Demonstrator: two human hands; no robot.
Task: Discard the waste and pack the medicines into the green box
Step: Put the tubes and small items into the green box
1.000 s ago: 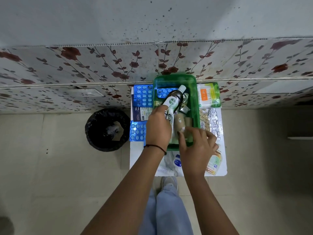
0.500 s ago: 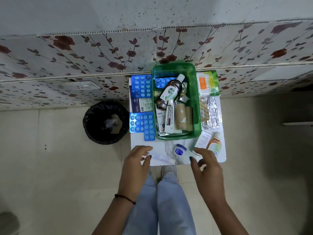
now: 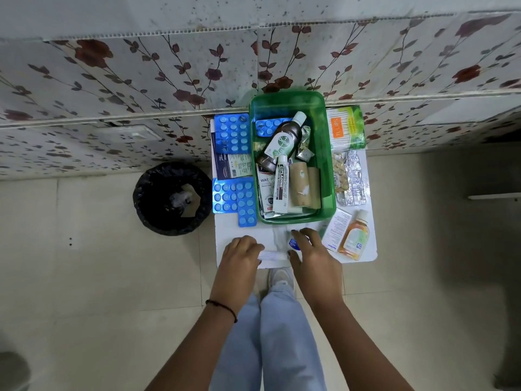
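The green box [image 3: 329, 165] stands at the back of a small white table [image 3: 234, 231]. In it lie a Dettol bottle [image 3: 282, 142], a Cipladine tube [image 3: 282, 184], brown bandage rolls [image 3: 303, 187] and a blue blister strip [image 3: 267, 127]. At the table's near edge my left hand [image 3: 239, 255] has its fingers curled on one end of a small white tube [image 3: 272, 255]. My right hand [image 3: 313, 252] is spread over a blue-lidded jar [image 3: 293, 243], thumb and fingers on either side of it. A clear wrapper [image 3: 279, 237] lies between the hands.
Blue blister packs [image 3: 232, 134] and a white carton [image 3: 232, 165] lie left of the box. Right of it are a cotton-bud pack [image 3: 346, 128], silver strips [image 3: 351, 179], a leaflet box [image 3: 337, 228] and an orange bottle [image 3: 353, 235]. A black-lined bin [image 3: 172, 198] stands on the floor to the left.
Both hands left the green box, drew back to the near edge, then came down onto the white tube and the blue-lidded jar. The Cipladine tube now lies in the box.
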